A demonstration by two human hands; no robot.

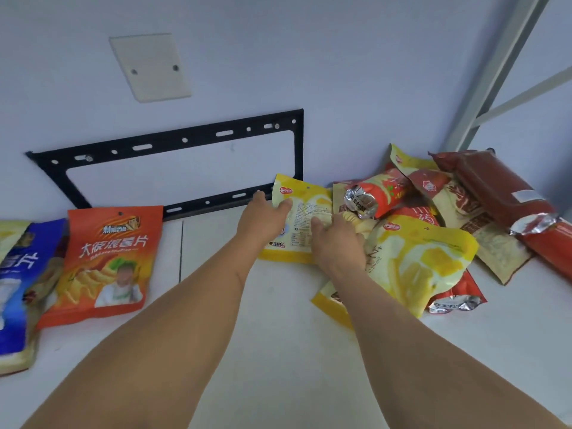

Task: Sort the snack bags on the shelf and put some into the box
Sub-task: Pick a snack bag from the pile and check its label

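Reaching forward with arms outstretched, left hand [263,218] and right hand [335,243] both grip the yellow snack bag [305,212].

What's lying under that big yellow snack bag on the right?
Under the big yellow snack bag a red bag with a silver crimped end and another yellow bag's corner peek out; anything deeper is covered.

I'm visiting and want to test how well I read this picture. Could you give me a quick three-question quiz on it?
1. True or false: both hands touch the yellow bag standing against the wall.
2. Which bag leans by the black bracket at the left? A) orange bag B) green bag C) black bag
3. Fill in: the heap of mixed bags lies on the person's ___ side.

Key: 1 true, the left hand and right hand both hold it. 2 A. 3 right.
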